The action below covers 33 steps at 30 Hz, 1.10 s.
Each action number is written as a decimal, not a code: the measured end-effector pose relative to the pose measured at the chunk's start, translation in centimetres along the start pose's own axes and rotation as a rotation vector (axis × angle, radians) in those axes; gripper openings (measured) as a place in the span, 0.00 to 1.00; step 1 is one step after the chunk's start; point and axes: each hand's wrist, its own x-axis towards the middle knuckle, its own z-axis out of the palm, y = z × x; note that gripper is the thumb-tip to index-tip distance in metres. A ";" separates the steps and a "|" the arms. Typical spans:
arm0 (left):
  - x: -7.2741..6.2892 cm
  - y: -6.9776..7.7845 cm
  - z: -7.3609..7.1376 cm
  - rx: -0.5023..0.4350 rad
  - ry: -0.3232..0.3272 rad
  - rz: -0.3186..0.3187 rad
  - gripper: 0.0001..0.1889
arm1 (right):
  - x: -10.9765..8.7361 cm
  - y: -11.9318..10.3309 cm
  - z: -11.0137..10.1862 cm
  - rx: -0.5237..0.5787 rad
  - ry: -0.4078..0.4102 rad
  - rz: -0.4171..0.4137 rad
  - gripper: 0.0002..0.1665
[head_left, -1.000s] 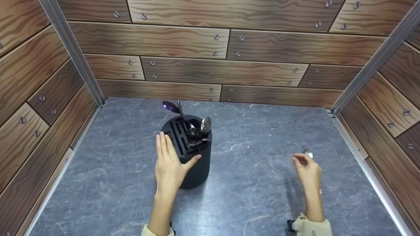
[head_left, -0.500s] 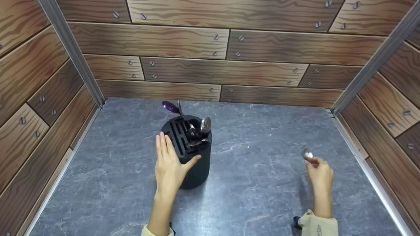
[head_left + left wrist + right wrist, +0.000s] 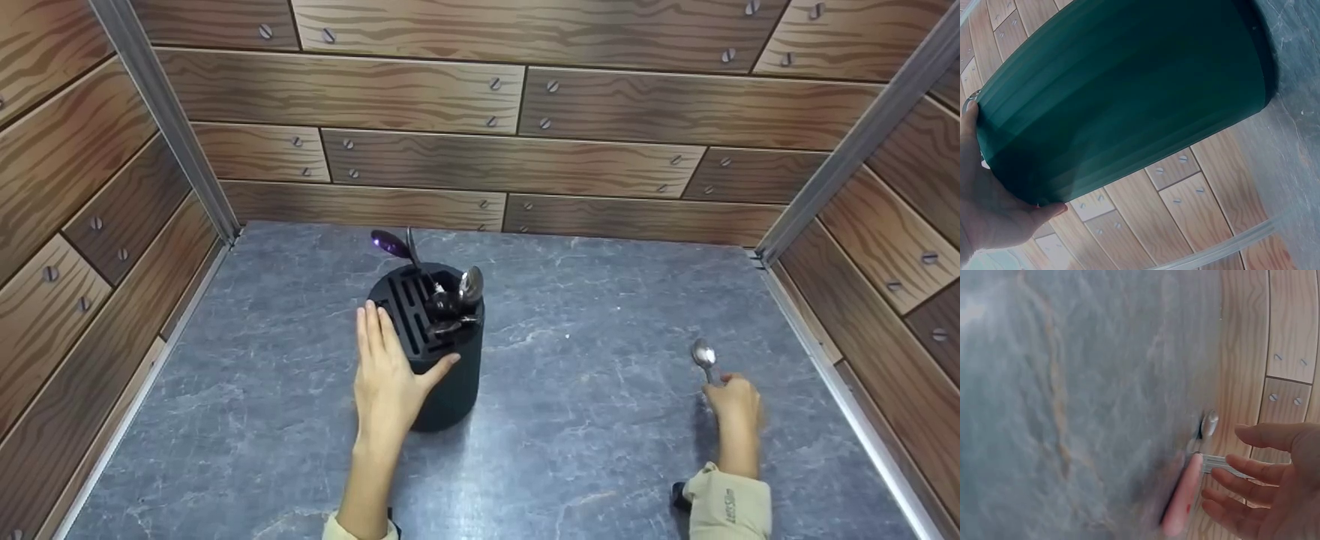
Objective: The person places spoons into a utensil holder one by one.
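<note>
A dark cylindrical knife block with a slotted top stands left of the middle in the head view. My left hand rests against its near left side with straight fingers along the rim and the thumb spread. The block fills much of the left wrist view, with the hand at its upper end. On the right lies a spoon, bowl pointing away; its pink handle shows in the right wrist view. My right hand covers the handle in the head view. In the right wrist view its fingers are spread beside the spoon.
Several spoons stick out of the block, one with a purple bowl and one with a silver bowl. The grey marbled tabletop is bounded by wood-patterned walls at the back and sides.
My right hand has moved right and back toward me, down to the spoon's handle, uncovering the spoon's bowl. The left hand and the block have stayed in place.
</note>
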 end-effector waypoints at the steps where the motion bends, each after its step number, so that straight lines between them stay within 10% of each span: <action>1: 0.0 0.0 0.0 0.000 -0.001 -0.001 0.60 | 0.1 0.1 0.1 -0.009 -0.014 0.002 0.28; 17: 0.1 -0.1 0.1 -0.007 -0.001 0.002 0.59 | 0.9 0.5 0.9 -0.079 -0.078 -0.069 0.15; 26: 0.0 -0.1 0.1 -0.002 0.019 0.022 0.59 | 0.8 0.4 1.7 0.612 -0.222 0.089 0.07; 33: 0.0 -0.1 0.1 -0.014 0.012 0.006 0.59 | 0.6 0.3 1.7 0.856 -0.264 0.157 0.09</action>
